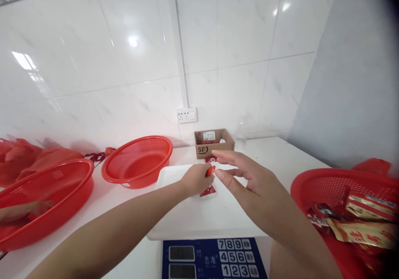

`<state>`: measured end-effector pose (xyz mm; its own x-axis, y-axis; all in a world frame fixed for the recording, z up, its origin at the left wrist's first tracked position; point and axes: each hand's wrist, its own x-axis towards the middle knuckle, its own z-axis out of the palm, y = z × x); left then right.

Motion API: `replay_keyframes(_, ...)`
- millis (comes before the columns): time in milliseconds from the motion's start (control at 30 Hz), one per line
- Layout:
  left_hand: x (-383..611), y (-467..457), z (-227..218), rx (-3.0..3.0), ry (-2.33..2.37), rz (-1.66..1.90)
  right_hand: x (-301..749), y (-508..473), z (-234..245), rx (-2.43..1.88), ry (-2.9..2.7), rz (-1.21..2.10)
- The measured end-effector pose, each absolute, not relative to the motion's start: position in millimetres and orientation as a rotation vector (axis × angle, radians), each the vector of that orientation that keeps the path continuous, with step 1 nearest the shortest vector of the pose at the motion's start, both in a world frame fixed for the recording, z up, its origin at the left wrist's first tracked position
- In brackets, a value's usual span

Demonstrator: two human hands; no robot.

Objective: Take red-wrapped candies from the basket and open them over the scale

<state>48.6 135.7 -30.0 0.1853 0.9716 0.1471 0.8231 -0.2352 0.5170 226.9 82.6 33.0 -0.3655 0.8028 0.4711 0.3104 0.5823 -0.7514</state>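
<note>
My left hand (198,178) is closed round a small red packet (210,171), whose end pokes out between thumb and fingers. It is above the white tray (174,220) of a weighing scale. Just to the right, my right hand (246,173) is open, fingers and thumb apart, close to the packet and holding nothing. Below my left hand shows a red-and-white packet (208,192); whether it touches the hand I cannot tell. One more red packet (211,159) shows behind my hands, in front of the cardboard box (205,151).
The scale's blue keypad panel (208,260) faces me. A red basket (140,179) stands back left; another person's hand (40,207) reaches into the left basket (77,183). At right, a red basket (299,187) holds gold and red packets (364,233). A tiled wall (140,112) rises behind.
</note>
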Motion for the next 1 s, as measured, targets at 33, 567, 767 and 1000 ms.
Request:
replay_keyframes(33, 47.6, 136.4, -25.8, 2.103, 1.747, 0.646, 226.9, 82.1, 33.5, -0.91, -1.931, 0.712)
replay_keyframes(567, -100.1, 141.4, 66.1, 1.593, 2.626, 0.807, 230.2, 83.2, 32.4, -0.938, -1.922, 0.763)
replay_keyframes(767, -98.2, 130.8, 48.6, 1.769, 2.56, 0.685, 228.0, 85.5, 31.3, -0.946, -1.939, 0.746)
replay_keyframes(1000, -16.8, 92.2, 8.9, 2.39, 1.658, 0.234, 228.0, 85.3, 30.5, -0.923, -1.948, 0.704)
